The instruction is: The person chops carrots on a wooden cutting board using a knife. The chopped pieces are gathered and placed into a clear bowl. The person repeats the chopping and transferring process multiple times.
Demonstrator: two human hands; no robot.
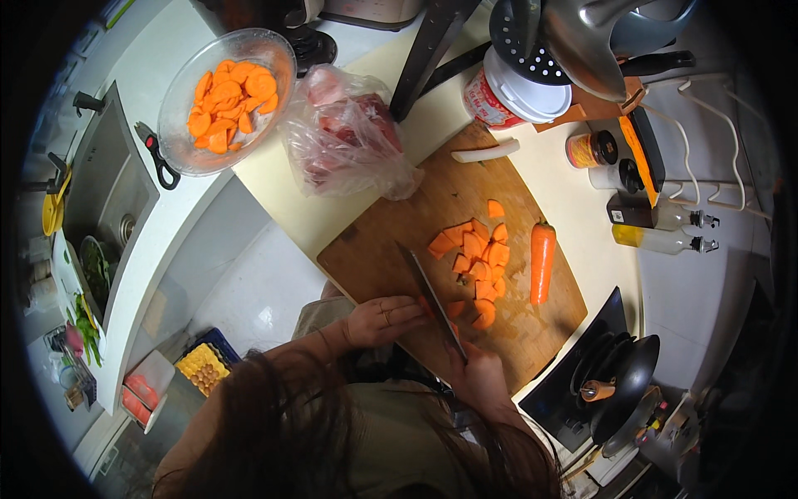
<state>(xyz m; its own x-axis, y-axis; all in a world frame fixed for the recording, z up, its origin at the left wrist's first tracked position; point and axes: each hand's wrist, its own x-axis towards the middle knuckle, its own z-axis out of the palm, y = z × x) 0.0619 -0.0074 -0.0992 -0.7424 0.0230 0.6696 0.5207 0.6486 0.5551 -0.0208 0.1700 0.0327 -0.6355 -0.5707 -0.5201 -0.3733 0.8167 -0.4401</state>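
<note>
My right hand (479, 374) is closed around the handle end of a kitchen knife (430, 293), its blade seen almost edge-on above a wooden cutting board (374, 249). Beside the blade, the fingers of my left hand (386, 319) hold an orange carrot piece, mostly hidden by the fingers and the knife. Right of the knife lies a loose pile of cut carrot chunks (480, 252). A whole peeled carrot (542, 265) rests on the board's right side. At the far edge there is a pale, stick-shaped vegetable piece (485, 151).
Raw meat in a clear plastic bag (349, 143) overlaps the board's far left. Beyond stand a bowl of sliced carrots (181, 137), scissors (159, 159) and a sink (124, 193). A white-lidded tub (527, 93), jar (589, 150), bottles (654, 240) and black wok (629, 387) line the right.
</note>
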